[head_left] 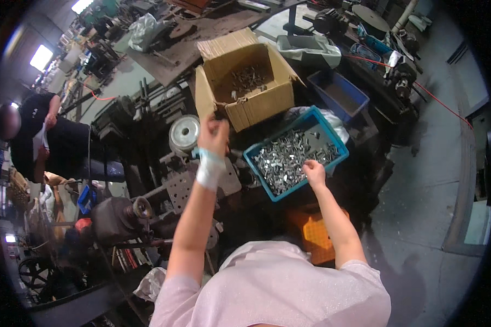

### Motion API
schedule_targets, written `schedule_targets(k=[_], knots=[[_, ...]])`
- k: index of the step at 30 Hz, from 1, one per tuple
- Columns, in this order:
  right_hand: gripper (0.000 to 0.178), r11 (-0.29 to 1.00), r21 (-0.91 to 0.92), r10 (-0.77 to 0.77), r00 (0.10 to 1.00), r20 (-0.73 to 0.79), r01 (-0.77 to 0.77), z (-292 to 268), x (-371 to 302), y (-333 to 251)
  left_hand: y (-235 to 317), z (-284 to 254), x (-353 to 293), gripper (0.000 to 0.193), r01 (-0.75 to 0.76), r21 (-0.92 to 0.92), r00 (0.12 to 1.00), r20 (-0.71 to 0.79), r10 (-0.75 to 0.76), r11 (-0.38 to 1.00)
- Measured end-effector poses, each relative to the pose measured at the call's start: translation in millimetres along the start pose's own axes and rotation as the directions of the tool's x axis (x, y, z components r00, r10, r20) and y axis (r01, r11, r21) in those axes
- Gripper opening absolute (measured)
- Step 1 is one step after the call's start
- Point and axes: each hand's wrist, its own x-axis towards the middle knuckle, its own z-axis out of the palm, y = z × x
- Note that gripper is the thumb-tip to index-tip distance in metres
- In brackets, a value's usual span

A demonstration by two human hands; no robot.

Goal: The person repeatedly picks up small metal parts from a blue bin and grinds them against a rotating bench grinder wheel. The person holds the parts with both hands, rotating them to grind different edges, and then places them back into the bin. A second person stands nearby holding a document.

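Observation:
My right hand point(314, 173) is over the near right part of a teal plastic bin point(263, 182), its fingertips pinched together. Many small shiny metal parts point(286, 161) lie heaped in that bin. Whatever the right fingertips hold is too small to make out. Up by the near left corner of an open cardboard box point(262, 109) is my left hand point(214, 133), with its fingers curled in; any thing inside them is hidden. A pale wrap point(210, 169) goes round the left wrist. Small dark metal pieces point(248, 79) lie on the bottom of the box.
Behind the teal bin stand a blue bin point(341, 95) and a grey tub point(308, 49) with plastic over its rim. A machine with a round metal disc point(184, 132) is left of my left hand. An orange crate point(317, 237) sits low beneath my right arm. Another person point(52, 136) stands far left.

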Motion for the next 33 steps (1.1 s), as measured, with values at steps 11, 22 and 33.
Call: schedule_targets(k=[11, 22, 33], knots=[[0.058, 0.804, -0.594, 0.073, 0.996, 0.050, -0.029, 16, 98, -64, -50, -60, -173, 0.016, 0.378, 0.129, 0.925, -0.105, -0.366, 0.917], [0.055, 0.677, -0.715, -0.112, 0.984, 0.138, 0.177, 70, 72, -59, -65, -67, -201, 0.024, 0.472, 0.105, 0.878, -0.148, -0.455, 0.876], [0.048, 0.654, -0.734, -0.198, 0.978, 0.070, 0.185, 71, 62, -45, -57, -85, -213, 0.022, 0.438, 0.008, 0.873, -0.241, -0.424, 0.899]])
